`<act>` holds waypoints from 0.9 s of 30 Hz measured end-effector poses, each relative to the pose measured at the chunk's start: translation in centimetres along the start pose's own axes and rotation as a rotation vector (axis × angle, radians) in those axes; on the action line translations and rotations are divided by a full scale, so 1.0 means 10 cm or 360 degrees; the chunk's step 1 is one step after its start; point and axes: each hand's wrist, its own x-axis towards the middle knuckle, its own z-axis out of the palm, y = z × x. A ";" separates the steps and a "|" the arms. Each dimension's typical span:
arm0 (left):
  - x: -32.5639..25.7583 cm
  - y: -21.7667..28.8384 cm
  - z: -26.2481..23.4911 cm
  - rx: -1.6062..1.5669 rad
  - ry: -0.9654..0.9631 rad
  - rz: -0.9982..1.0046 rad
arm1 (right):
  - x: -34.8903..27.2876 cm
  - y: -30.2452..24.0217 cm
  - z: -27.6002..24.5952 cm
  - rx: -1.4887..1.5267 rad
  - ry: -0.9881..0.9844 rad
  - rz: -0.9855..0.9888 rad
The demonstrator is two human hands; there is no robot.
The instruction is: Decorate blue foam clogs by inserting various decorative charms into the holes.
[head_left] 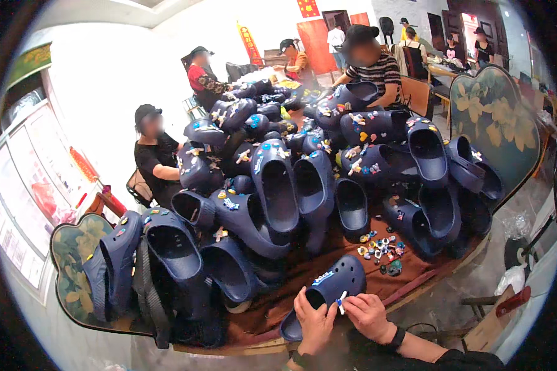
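A navy foam clog [351, 276] with round holes lies tilted at the table's near edge, its toe pointing away to the right. My left hand [315, 323] grips it by the opening, fingers over the rim. Between the fingertips of my right hand [367, 315] is a small white and blue shoe charm [341, 302], held against the side of the clog's upper. A blue and white charm [325, 277] sits across the top of the clog. Just beyond, loose charms [380, 246] in several colours are scattered on the brown cloth [328, 247].
Navy clogs [275, 191], many with charms, are heaped high across the table. Several people work around it, one at the left [158, 157] and another in a striped top [377, 68]. Painted panels [492, 117] stand at both ends. A wooden stool [495, 324] is at the right.
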 end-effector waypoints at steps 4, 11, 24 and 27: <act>-0.01 -0.04 0.02 -0.0028 0.0072 0.0051 | 0.06 -0.01 -0.04 -0.0053 -0.0051 0.0008; -0.01 0.14 -0.06 0.0187 0.0053 0.0013 | 0.09 0.02 -0.04 0.0036 -0.0030 0.0001; 0.09 -0.11 0.12 -0.0502 -0.0361 -0.0380 | -0.10 0.06 0.12 0.0454 0.0037 0.0191; 0.09 -0.08 0.14 -0.0585 -0.0382 -0.0448 | -0.08 0.07 0.08 0.0535 0.0024 0.0285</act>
